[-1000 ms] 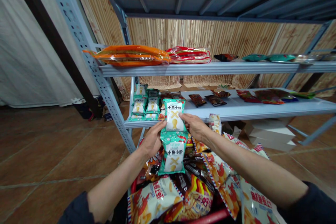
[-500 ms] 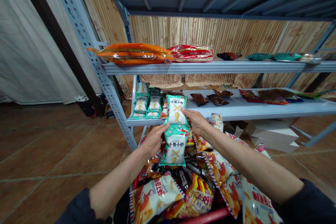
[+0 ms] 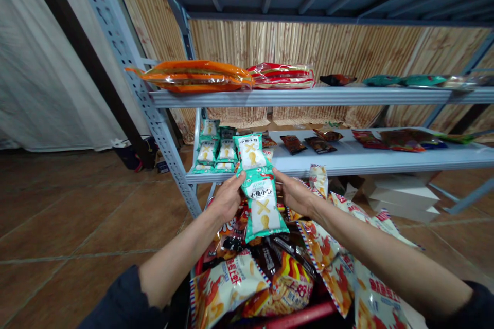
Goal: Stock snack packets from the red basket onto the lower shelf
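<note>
Both hands are up in front of the lower shelf, holding green-and-white snack packets between them. The lower green snack packet [image 3: 264, 206] sits between the left hand [image 3: 227, 198] and the right hand [image 3: 295, 195], with its long axis tilted from upper left to lower right. The left thumb and fingers press its left edge near the top, and the right fingertips [image 3: 280, 181] pinch its right edge at about the same height, so both hands are closed on it and neither is clearly nearer. The upper green snack packet [image 3: 250, 151] stands just above it, leaning slightly, with its bottom end touching the top of the lower one. Can't tell if the two are joined. It overlaps the front edge of the lower shelf [image 3: 366, 163] from the camera's view, and no hand is on it.

Both forearms come in from the bottom corners and angle toward each other, wrists slightly bent, dark sleeves [image 3: 123, 303] at the bottom edge.

Below the hands is a red cart rim [image 3: 297, 316], with shrimp chip bags [image 3: 227, 285] piled up inside. Green packets [image 3: 210, 149] stand in a group on the lower shelf, with dark snack packets [image 3: 293, 144] to their right. An orange bag [image 3: 193, 76] and a red bag [image 3: 281, 76] lie on the upper shelf [image 3: 309, 97].
</note>
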The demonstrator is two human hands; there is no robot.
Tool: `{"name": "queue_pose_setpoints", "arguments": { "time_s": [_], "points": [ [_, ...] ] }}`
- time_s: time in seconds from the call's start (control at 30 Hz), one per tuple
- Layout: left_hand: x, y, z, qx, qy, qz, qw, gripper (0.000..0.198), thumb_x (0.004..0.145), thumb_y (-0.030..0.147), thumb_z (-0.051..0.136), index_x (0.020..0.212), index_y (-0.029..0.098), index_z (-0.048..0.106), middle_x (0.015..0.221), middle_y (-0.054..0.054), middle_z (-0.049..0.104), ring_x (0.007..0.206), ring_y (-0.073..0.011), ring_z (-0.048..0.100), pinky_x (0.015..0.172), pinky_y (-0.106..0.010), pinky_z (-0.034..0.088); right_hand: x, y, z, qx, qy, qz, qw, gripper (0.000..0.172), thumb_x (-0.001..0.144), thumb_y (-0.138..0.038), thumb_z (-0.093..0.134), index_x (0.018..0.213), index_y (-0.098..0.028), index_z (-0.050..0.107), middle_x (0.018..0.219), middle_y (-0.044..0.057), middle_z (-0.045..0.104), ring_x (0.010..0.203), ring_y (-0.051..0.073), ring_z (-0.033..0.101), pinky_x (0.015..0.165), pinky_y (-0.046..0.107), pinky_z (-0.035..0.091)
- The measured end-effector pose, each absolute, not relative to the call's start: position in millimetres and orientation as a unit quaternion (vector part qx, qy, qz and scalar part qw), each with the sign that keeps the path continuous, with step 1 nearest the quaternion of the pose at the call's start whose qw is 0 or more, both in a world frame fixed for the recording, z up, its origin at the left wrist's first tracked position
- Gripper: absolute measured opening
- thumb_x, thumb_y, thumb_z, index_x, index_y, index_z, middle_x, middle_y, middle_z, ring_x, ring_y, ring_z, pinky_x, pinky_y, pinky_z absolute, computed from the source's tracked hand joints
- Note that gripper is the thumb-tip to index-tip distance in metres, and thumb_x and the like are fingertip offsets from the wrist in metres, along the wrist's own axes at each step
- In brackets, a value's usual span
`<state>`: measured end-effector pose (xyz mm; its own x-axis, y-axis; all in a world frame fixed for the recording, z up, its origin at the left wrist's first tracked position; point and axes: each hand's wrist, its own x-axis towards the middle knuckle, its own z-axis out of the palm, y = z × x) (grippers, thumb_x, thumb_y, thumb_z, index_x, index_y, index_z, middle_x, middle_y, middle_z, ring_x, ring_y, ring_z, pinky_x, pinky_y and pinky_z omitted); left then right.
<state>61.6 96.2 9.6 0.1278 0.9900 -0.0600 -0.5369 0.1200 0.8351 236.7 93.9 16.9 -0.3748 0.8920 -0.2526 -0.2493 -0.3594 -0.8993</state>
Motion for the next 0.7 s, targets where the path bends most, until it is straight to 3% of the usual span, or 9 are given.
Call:
{"name": "queue_pose_setpoints", "arguments": {
  "time_s": [0.17, 0.3, 0.5, 0.7],
  "points": [
    [64.8, 100.0, 9.5, 0.33, 0.333, 0.574, 0.672, 0.026, 0.074, 0.025, 0.066, 0.098, 0.013, 0.065, 0.099, -0.008, 0.069, 0.095, -0.0204, 0.063, 0.093, -0.035, 0.045, 240.8, 79.3, 11.2, -0.381, -0.428, 0.735, 0.362, 0.042, 0.076, -0.056, 0.054, 0.096, -0.02, 0.063, 0.087, 0.004, 0.069, 0.07, 0.015, 0.06, 0.069, 0.03, 0.046],
    [66.9, 101.8, 10.5, 0.329, 0.332, 0.574, 0.673, 0.027, 0.074, 0.024, 0.065, 0.098, 0.013, 0.065, 0.099, -0.009, 0.069, 0.097, -0.0211, 0.062, 0.094, -0.036, 0.044, 242.7, 75.2, 8.8, -0.358, -0.446, 0.725, 0.384, 0.032, 0.072, -0.043, 0.066, 0.094, -0.02, 0.062, 0.089, 0.003, 0.068, 0.071, 0.013, 0.06, 0.069, 0.027, 0.048],
    [66.9, 104.9, 12.7, 0.324, 0.342, 0.582, 0.663, 0.028, 0.073, 0.029, 0.067, 0.095, 0.012, 0.064, 0.098, -0.009, 0.069, 0.096, -0.0202, 0.062, 0.095, -0.035, 0.042, 241.6, 70.5, 9.6, -0.308, -0.454, 0.75, 0.371, 0.05, 0.063, -0.027, 0.075, 0.108, -0.02, 0.056, 0.104, 0.006, 0.065, 0.086, 0.018, 0.063, 0.08, 0.035, 0.05],
    [67.7, 104.5, 11.6, 0.329, 0.363, 0.584, 0.647, 0.027, 0.069, 0.032, 0.069, 0.087, 0.012, 0.066, 0.088, -0.009, 0.071, 0.088, -0.021, 0.064, 0.088, -0.035, 0.046, 241.1, 70.0, 7.3, -0.293, -0.451, 0.759, 0.366, 0.05, 0.061, -0.022, 0.076, 0.106, -0.02, 0.055, 0.104, 0.006, 0.066, 0.086, 0.018, 0.065, 0.081, 0.035, 0.05]
  ]
}}
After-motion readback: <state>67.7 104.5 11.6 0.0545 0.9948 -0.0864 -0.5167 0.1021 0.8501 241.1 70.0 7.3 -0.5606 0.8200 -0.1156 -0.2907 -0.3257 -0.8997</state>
